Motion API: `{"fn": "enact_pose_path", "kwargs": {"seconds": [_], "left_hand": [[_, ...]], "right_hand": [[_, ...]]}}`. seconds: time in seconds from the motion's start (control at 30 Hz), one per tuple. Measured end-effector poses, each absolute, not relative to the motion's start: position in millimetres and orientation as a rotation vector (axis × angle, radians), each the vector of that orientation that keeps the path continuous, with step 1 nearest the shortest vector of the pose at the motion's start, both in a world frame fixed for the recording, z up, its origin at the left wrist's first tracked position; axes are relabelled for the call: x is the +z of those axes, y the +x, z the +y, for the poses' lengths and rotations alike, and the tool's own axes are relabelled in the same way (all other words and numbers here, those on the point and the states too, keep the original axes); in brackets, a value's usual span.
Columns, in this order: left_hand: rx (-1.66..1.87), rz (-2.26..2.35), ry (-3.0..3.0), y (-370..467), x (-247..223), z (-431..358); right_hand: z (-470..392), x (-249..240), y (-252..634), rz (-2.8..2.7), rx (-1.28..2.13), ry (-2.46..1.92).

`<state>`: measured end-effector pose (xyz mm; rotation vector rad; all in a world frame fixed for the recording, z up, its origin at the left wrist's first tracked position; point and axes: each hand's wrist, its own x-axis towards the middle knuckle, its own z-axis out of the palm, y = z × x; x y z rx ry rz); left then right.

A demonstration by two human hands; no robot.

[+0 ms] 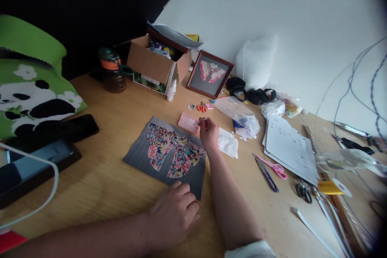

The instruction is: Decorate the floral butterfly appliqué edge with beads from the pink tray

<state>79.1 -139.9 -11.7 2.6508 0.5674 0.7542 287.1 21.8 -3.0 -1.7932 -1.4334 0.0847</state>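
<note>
A dark grey sheet (136, 155) lies on the table, bearing a floral patterned butterfly (157, 145) edged with small white dots. My left hand (178, 211) rests at the sheet's lower edge, its fingers loosely curled and close together, with nothing visible in them. Above the sheet's right corner, my right hand (209, 132) is pinched at the right end of a pink tray (188, 123) of tiny pale pieces. Whatever is between its fingertips is too small to make out. A folded white tissue (227, 142) lies just right of that hand.
Behind stand a jar (112, 74), an open cardboard box (154, 64), a white bottle (171, 91) and a framed butterfly (210, 74). Orange scissors (202, 108) lie near the tray. Pink scissors (276, 169), papers (290, 149) and strips are on the right; phones (45, 163) and a panda bag (36, 88) left.
</note>
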Motion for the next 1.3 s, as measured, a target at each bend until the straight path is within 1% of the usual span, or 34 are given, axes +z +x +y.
{"fn": "enact_pose_path", "kwargs": {"seconds": [0.17,0.33,0.5,0.63,0.8,1.3], "left_hand": [[0.795,0.538,2.685,78.9,-10.8,-138.7],[0.751,0.498,2.705,77.2,-8.0,-137.5],[0.802,0.452,2.688,77.0,-8.1,-139.5],[0.807,0.322,2.646,77.6,-8.9,-141.8],[0.834,0.211,2.626,78.2,-9.2,-140.0],[0.805,0.236,2.610,77.4,-11.2,-138.8]], "right_hand": [[4.9,15.5,280.2,-1.309,0.212,-1.702],[-39.8,27.5,270.2,-1.244,0.290,-1.622],[-97.4,24.6,250.5,-1.249,0.355,-1.623],[-124.8,16.5,233.0,-1.279,0.415,-1.618],[-132.5,9.9,223.3,-1.391,0.421,-1.619],[-132.2,4.5,223.1,-1.493,0.374,-1.665]]}}
